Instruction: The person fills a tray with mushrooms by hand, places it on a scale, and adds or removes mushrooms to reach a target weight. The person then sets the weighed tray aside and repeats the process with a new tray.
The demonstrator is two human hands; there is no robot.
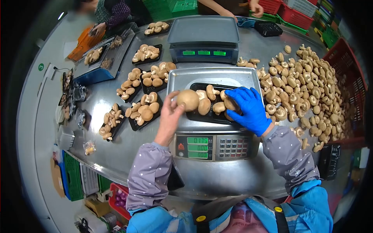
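Note:
My bare left hand (171,117) grips a large brown mushroom (188,99) at the left end of a black plastic tray (211,118). Several mushrooms lie in that tray, among them one with its pale stem up (212,92). The tray rests on the steel pan (178,77) of a digital scale (211,146), whose top line seems to read 0.175. In a blue glove, my right hand (247,108) curls its fingers around a mushroom (230,104) at the tray's right end. The glove partly hides that mushroom.
A big heap of mushrooms (303,85) spreads on the right before a red crate (345,73). Several filled trays (144,110) stand to the left. A second scale (204,31) stands behind mine. Across the table are a co-worker's hand (255,8) and another person's sleeve (118,12).

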